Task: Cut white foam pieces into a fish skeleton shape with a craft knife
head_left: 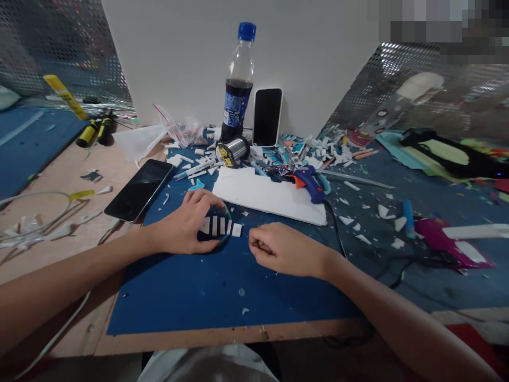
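Note:
My left hand [187, 222] rests on the blue mat [178, 297], thumb and fingers curved round a round piece with a thin teal rim [227, 213]. Short white strips [214, 225] stand side by side within that rim. Just right of it lies a small white square [236, 229]. My right hand [278, 248] is closed on the mat, right of the square, its fingers curled together. Whatever may be between its fingertips is hidden.
Beyond my hands lie a white foam board [270, 196], a blue glue gun [312, 184] with a trailing cable and a wire spool [234, 152]. Behind stand a cola bottle [235, 101] and a phone [268, 118]. Another phone [139, 190] lies left. White scraps [318, 154] are scattered about.

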The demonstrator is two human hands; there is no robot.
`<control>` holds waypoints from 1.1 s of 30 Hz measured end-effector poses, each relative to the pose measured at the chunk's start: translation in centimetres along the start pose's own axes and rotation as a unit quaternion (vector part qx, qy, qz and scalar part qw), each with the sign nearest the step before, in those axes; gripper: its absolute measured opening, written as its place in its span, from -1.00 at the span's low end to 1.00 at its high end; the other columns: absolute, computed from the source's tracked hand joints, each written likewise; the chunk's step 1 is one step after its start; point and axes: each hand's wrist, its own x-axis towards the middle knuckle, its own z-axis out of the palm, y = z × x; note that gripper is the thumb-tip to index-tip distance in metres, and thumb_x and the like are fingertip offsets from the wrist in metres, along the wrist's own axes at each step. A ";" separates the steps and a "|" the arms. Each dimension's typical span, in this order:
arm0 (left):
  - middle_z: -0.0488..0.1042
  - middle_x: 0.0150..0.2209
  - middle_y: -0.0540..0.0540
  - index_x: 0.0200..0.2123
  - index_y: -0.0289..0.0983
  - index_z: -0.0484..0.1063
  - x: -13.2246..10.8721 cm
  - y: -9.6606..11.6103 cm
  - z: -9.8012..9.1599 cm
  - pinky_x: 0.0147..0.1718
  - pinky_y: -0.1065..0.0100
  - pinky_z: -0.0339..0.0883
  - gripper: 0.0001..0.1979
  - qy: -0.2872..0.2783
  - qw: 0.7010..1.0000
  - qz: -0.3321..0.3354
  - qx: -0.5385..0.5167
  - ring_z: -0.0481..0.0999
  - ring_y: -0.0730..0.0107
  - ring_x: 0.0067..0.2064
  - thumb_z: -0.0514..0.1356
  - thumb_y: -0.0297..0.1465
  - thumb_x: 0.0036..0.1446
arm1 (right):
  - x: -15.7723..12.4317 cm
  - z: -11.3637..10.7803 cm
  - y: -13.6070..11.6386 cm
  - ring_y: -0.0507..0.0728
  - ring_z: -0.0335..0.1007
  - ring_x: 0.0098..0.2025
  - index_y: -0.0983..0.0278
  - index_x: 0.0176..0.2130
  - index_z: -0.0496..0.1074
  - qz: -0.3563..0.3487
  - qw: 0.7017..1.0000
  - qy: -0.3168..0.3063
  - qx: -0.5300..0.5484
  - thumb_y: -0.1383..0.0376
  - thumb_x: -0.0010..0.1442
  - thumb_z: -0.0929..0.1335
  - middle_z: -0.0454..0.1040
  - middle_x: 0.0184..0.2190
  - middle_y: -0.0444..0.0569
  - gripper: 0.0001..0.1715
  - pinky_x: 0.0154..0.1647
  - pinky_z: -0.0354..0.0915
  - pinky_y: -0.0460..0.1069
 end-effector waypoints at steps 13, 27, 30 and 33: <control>0.30 -0.07 -0.22 -0.05 -0.28 0.15 -0.1 -0.2 -0.2 -0.05 0.09 0.13 -0.58 -0.009 1.000 0.010 -0.013 0.22 0.08 0.01 0.19 -0.30 0.06 | 0.5 0.1 -0.4 -0.02 0.19 -0.57 0.31 -0.48 0.27 0.044 0.998 -0.006 -0.034 0.40 0.13 0.20 0.40 -0.56 -0.07 -0.83 -0.53 -0.05 -0.08; 0.29 -0.05 -0.15 -0.05 -0.13 0.29 0.1 -0.2 -0.3 -0.10 0.09 0.05 -0.73 -0.046 0.997 0.057 0.007 0.20 0.10 -0.03 0.11 -0.35 0.15 | 0.4 0.4 -1.2 -0.04 0.03 -0.63 0.30 -0.51 0.20 0.063 0.993 0.000 -0.104 0.35 0.20 0.15 0.29 -0.62 -0.10 -0.75 -0.56 -0.09 -0.07; 0.29 -0.05 -0.16 -0.03 -0.12 0.30 0.1 -0.2 -0.4 -0.09 0.08 0.05 -0.71 -0.050 0.997 0.058 0.010 0.21 0.10 -0.02 0.11 -0.35 0.15 | 0.4 0.5 -1.2 -0.04 -0.01 -0.64 0.29 -0.52 0.18 0.061 0.992 0.006 -0.113 0.34 0.20 0.14 0.24 -0.64 -0.12 -0.74 -0.57 -0.10 -0.07; 0.29 -0.04 -0.16 -0.03 -0.10 0.31 0.1 -0.1 -0.4 -0.08 0.07 0.06 -0.71 -0.056 0.997 0.055 0.013 0.21 0.10 -0.01 0.11 -0.34 0.15 | 0.4 0.6 -1.2 -0.04 -0.01 -0.63 0.29 -0.52 0.17 0.057 0.992 0.012 -0.113 0.34 0.20 0.13 0.25 -0.63 -0.11 -0.74 -0.56 -0.09 -0.07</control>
